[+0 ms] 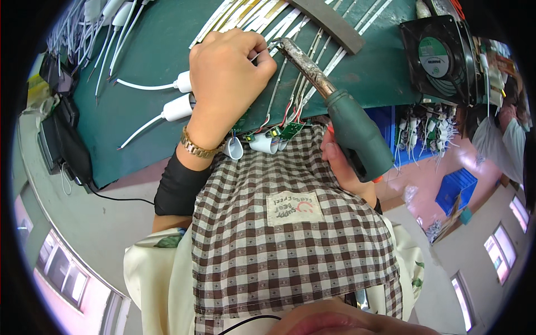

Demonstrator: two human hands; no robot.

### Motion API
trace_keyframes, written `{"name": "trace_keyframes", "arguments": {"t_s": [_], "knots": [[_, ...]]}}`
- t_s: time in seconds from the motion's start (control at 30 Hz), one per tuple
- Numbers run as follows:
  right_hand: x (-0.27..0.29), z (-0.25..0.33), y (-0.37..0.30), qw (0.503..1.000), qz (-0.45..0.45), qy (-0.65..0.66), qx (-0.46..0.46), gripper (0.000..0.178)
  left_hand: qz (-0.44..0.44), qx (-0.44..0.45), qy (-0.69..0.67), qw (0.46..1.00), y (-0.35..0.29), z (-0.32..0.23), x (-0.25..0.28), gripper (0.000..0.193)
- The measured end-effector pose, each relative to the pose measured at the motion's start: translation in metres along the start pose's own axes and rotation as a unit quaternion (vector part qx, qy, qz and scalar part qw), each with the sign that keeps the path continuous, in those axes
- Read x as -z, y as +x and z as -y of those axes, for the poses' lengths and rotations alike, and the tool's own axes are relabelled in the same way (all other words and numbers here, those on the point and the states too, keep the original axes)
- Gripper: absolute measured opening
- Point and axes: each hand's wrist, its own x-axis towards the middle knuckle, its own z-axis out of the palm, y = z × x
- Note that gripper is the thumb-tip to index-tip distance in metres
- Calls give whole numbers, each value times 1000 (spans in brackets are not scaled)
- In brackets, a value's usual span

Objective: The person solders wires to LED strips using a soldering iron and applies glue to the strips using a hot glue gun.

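My left hand, with a gold watch on its wrist, is over the green work surface, thumb and fingers pinched together. What they pinch is too small to tell. My right hand grips a soldering iron by its dark green handle, which hides part of the fingers. Its bent tip reaches close to my left fingertips, beside narrow white strips. Below, at the near edge, are small green circuit boards with red and white wires, and white plastic cups.
A dark grey bar lies across the strips. White lamp housings with cables lie left of my wrist. A black fan stands at right. Blue bins and hanging wired parts are beyond the right edge.
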Motion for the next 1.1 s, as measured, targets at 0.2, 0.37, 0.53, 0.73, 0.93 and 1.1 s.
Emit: {"name": "trace_keyframes", "arguments": {"t_s": [0.2,0.37,0.53,0.73,0.93,1.1], "knots": [[6,-13,-8,998,60,10,-3,23,-7,-19,0,1000,4,-1,2,3],[6,-14,-8,996,76,-30,19,19,-2,-9,18,1000,2,-2,4,3],[6,-14,-8,997,61,-43,35,21,38,11,30,999,8,-2,5,4],[10,-7,-11,997,5,81,19,35,42,-36,73,996,10,-6,7,4],[6,-2,-10,982,20,186,-7,43,42,-60,121,990,12,-5,8,5],[5,-8,-14,989,19,144,16,40,115,-7,48,992,20,-1,12,8]]}}
